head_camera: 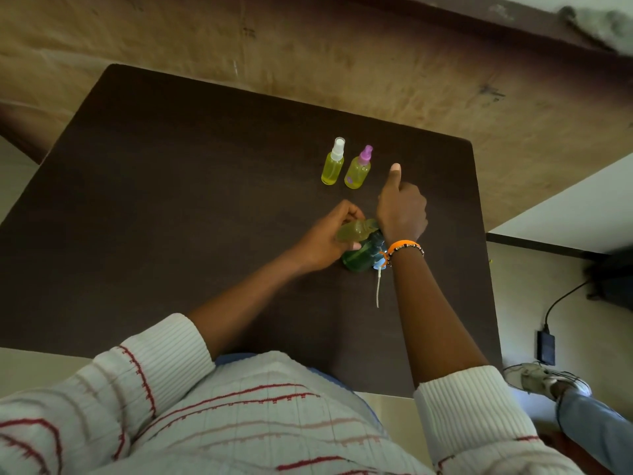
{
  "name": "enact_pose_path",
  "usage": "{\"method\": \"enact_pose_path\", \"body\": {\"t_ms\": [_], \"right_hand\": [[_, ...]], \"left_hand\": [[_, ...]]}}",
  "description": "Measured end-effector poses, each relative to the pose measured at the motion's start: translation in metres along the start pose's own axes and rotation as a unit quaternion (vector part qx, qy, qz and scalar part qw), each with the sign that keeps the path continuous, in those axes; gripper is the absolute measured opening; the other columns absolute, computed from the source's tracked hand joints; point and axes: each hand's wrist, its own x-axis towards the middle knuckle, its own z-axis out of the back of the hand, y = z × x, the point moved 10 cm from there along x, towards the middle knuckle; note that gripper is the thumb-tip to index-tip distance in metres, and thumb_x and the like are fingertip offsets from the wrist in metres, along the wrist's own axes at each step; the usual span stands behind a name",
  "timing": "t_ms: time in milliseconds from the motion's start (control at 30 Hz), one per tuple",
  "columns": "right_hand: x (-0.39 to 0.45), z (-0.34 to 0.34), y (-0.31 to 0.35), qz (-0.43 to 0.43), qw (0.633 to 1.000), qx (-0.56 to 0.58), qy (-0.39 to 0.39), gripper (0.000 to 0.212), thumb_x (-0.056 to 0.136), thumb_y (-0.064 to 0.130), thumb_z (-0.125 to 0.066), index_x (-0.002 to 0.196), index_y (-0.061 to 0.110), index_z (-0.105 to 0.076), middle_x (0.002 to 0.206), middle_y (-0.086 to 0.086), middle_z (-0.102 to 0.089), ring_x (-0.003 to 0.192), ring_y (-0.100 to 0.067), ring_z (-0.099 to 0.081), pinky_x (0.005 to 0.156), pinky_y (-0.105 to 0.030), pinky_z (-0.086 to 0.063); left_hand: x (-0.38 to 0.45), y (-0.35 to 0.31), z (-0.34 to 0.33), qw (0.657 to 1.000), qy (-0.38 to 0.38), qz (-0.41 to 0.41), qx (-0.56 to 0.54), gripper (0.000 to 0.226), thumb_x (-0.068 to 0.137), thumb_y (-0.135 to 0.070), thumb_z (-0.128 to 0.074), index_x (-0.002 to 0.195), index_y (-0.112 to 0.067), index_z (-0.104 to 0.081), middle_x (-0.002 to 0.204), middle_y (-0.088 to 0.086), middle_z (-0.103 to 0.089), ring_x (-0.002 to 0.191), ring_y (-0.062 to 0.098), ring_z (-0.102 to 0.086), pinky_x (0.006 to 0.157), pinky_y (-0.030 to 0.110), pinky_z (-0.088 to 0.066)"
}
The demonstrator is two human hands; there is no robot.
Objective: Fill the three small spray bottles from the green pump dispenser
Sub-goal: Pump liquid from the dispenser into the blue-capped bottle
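Observation:
Two small spray bottles full of yellow liquid stand capped at the back of the dark table (171,200): one with a white cap (333,164), one with a purple cap (358,169). My left hand (325,241) grips a third small bottle (351,231), uncapped and tilted, its mouth at the spout of the green pump dispenser (359,257). My right hand (402,210) sits over the dispenser's pump head with fingers curled down and thumb sticking out. A light blue spray cap with a white dip tube (378,286) lies beside the dispenser.
The table's right edge runs close to my right arm. On the floor to the right lie a black power bank (546,351) with a cable, and another person's shoe (544,378) and trouser leg.

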Motion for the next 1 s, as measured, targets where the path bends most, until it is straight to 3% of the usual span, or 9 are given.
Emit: {"method": "enact_pose_path", "body": {"t_ms": [233,467,633,900,1000], "right_hand": [[-0.004,-0.019,-0.009,-0.056,0.994,0.039,0.084,0.093,0.074,0.074,-0.012,0.109,0.009,-0.07,0.113,-0.014,-0.069,0.106,-0.032,-0.063,0.101,-0.051,-0.043],[-0.001,-0.017,-0.011,-0.051,0.995,0.044,0.072,0.092,0.074,0.074,-0.013,0.109,0.009,-0.069,0.111,-0.015,-0.07,0.104,-0.031,-0.064,0.1,-0.049,-0.044],[0.003,-0.019,-0.01,-0.041,0.996,0.038,0.072,0.086,0.083,0.072,-0.016,0.107,0.009,-0.07,0.109,-0.014,-0.07,0.103,-0.031,-0.064,0.1,-0.049,-0.044],[0.008,-0.022,-0.015,-0.047,0.995,0.053,0.069,0.088,0.08,0.073,-0.016,0.108,0.009,-0.069,0.111,-0.015,-0.069,0.103,-0.03,-0.063,0.099,-0.05,-0.044],[0.015,-0.025,-0.02,-0.052,0.993,0.069,0.077,0.08,0.089,0.068,-0.02,0.1,0.007,-0.07,0.101,-0.013,-0.071,0.095,-0.027,-0.064,0.095,-0.045,-0.047]], "left_hand": [[0.0,-0.005,0.002,1.0,0.004,-0.007,-0.009,0.038,0.077,0.005,-0.066,0.101,-0.015,-0.045,0.097,-0.007,-0.053,0.09,0.004,-0.051,0.078,0.012,-0.04],[0.001,-0.002,0.0,1.0,0.005,0.001,-0.007,0.038,0.078,0.005,-0.066,0.101,-0.016,-0.044,0.1,-0.003,-0.053,0.094,0.009,-0.051,0.084,0.023,-0.042],[0.003,0.002,0.0,1.0,0.006,0.003,-0.007,0.038,0.078,0.007,-0.064,0.101,-0.015,-0.042,0.098,-0.005,-0.05,0.093,0.008,-0.049,0.084,0.023,-0.041],[0.005,0.007,-0.005,1.0,0.01,0.006,-0.01,0.038,0.079,0.008,-0.061,0.101,-0.014,-0.039,0.1,0.002,-0.049,0.091,0.01,-0.047,0.085,0.027,-0.041],[0.005,0.009,-0.004,1.0,0.004,0.011,-0.018,0.038,0.079,0.008,-0.061,0.1,-0.015,-0.038,0.098,0.003,-0.049,0.089,0.01,-0.047,0.084,0.028,-0.041]]}}
